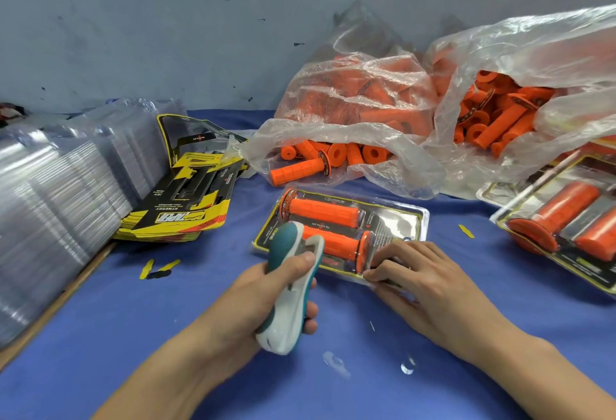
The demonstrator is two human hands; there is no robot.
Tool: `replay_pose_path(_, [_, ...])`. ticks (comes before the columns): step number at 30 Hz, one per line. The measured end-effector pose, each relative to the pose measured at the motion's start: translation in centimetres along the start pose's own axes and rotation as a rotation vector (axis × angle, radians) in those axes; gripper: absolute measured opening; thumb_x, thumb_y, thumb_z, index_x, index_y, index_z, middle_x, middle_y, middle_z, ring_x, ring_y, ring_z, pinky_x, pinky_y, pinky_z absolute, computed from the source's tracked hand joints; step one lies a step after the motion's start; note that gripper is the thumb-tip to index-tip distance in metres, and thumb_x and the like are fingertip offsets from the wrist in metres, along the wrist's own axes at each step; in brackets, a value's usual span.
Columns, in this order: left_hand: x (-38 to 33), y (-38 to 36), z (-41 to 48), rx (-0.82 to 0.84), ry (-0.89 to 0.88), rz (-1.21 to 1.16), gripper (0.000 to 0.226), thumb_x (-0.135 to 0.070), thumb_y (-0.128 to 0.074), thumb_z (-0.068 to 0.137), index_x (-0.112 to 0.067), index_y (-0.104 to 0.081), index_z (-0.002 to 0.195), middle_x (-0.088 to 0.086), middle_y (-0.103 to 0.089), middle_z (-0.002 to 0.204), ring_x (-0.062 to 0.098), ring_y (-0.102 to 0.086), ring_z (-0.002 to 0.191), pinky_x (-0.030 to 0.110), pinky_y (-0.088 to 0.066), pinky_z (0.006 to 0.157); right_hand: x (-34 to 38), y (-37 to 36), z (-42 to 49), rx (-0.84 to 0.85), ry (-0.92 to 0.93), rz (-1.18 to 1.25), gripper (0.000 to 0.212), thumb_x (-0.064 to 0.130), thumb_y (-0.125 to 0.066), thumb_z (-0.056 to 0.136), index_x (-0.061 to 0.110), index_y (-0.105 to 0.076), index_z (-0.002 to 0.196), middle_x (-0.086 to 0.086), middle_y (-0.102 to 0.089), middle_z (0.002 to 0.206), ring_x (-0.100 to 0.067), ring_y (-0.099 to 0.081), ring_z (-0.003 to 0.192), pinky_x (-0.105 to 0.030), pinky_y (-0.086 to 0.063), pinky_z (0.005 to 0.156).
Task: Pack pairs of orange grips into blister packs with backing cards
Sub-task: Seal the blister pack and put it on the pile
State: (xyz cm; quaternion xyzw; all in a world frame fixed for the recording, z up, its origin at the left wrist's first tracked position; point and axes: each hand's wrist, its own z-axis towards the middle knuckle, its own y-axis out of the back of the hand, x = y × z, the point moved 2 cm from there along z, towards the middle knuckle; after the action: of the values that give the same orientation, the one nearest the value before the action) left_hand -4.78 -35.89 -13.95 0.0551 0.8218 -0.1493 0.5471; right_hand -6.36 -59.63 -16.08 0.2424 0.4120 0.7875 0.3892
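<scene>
A clear blister pack (396, 219) lies on the blue cloth in the middle, with two orange grips (325, 211) and a black-and-yellow backing card inside. My left hand (266, 293) grips a teal-and-white stapler (290, 286), whose jaw sits over the pack's near left edge. My right hand (430, 276) rests on the pack's near right corner, fingers bent and pressing the edge down.
Two plastic bags of loose orange grips (333, 156) (493, 113) lie behind. A stack of backing cards (186, 206) and stacked empty blisters (50, 193) are at left. Packed blisters (566, 219) lie at right. Paper scraps dot the cloth.
</scene>
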Motion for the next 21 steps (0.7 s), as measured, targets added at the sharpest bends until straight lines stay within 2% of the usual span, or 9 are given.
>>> replay_pose_path(2, [-0.2, -0.6, 0.6, -0.004, -0.006, -0.031, 0.064, -0.045, -0.08, 0.065, -0.006, -0.064, 0.112, 0.017, -0.067, 0.091, 0.024, -0.064, 0.063, 0.035, -0.055, 0.061, 0.0, 0.1, 0.1, -0.008, -0.008, 0.011, 0.016, 0.035, -0.048, 0.101, 0.027, -0.062, 0.098, 0.011, -0.056, 0.106, -0.017, -0.056, 0.09, -0.026, -0.042, 0.083])
replay_pose_path(5, [-0.3, -1.2, 1.2, -0.003, 0.005, -0.019, 0.064, -0.05, -0.08, 0.064, -0.011, -0.065, 0.113, 0.014, -0.068, 0.076, 0.025, -0.065, 0.063, 0.036, -0.055, 0.069, 0.0, 0.2, 0.1, -0.024, -0.012, 0.021, 0.017, 0.035, -0.048, 0.1, 0.026, -0.062, 0.096, 0.01, -0.057, 0.103, -0.017, -0.056, 0.088, -0.024, -0.04, 0.082])
replay_pose_path(8, [-0.3, -1.8, 1.7, -0.041, 0.016, -0.042, 0.065, -0.048, -0.077, 0.064, -0.008, -0.067, 0.115, 0.014, -0.066, 0.07, 0.024, -0.065, 0.061, 0.029, -0.055, 0.058, -0.1, 0.4, 0.1, -0.009, 0.002, 0.026, 0.016, 0.036, -0.05, 0.1, 0.027, -0.063, 0.098, 0.01, -0.058, 0.104, -0.015, -0.056, 0.09, -0.023, -0.041, 0.084])
replay_pose_path(10, [-0.2, -1.9, 1.9, -0.047, 0.013, -0.052, 0.065, -0.048, -0.077, 0.064, -0.008, -0.069, 0.114, 0.013, -0.066, 0.071, 0.022, -0.065, 0.061, 0.027, -0.055, 0.057, -0.4, 0.6, 0.0, 0.0, 0.018, 0.001, 0.013, 0.037, -0.056, 0.099, 0.027, -0.064, 0.099, 0.012, -0.059, 0.106, -0.013, -0.057, 0.093, -0.025, -0.043, 0.087])
replay_pose_path(16, [-0.3, -1.5, 1.7, -0.029, 0.015, 0.055, 0.062, -0.054, -0.077, 0.064, -0.014, -0.069, 0.111, 0.013, -0.07, 0.077, 0.021, -0.064, 0.061, 0.026, -0.052, 0.054, -0.7, 1.2, -0.5, -0.057, -0.023, 0.041, 0.019, 0.036, -0.057, 0.095, 0.022, -0.059, 0.083, 0.011, -0.06, 0.097, -0.016, -0.057, 0.087, -0.028, -0.044, 0.085])
replay_pose_path(19, [-1.2, -0.7, 1.0, 0.103, 0.053, 0.241, 0.063, -0.069, -0.076, 0.066, -0.019, -0.069, 0.104, 0.013, -0.074, 0.098, 0.022, -0.062, 0.059, 0.029, -0.051, 0.052, -0.4, 1.2, -0.4, -0.078, -0.015, 0.011, 0.019, 0.032, -0.058, 0.095, 0.019, -0.059, 0.081, 0.007, -0.059, 0.092, -0.019, -0.057, 0.083, -0.028, -0.043, 0.085])
replay_pose_path(21, [-1.6, 0.2, 0.3, 0.218, 0.161, 0.352, 0.074, -0.084, -0.067, 0.059, -0.023, -0.071, 0.1, 0.016, -0.072, 0.093, 0.027, -0.061, 0.058, 0.031, -0.052, 0.051, -0.1, 1.1, -0.4, -0.091, -0.005, -0.01, 0.019, 0.031, -0.058, 0.095, 0.019, -0.06, 0.08, 0.006, -0.059, 0.091, -0.021, -0.056, 0.082, -0.028, -0.043, 0.086])
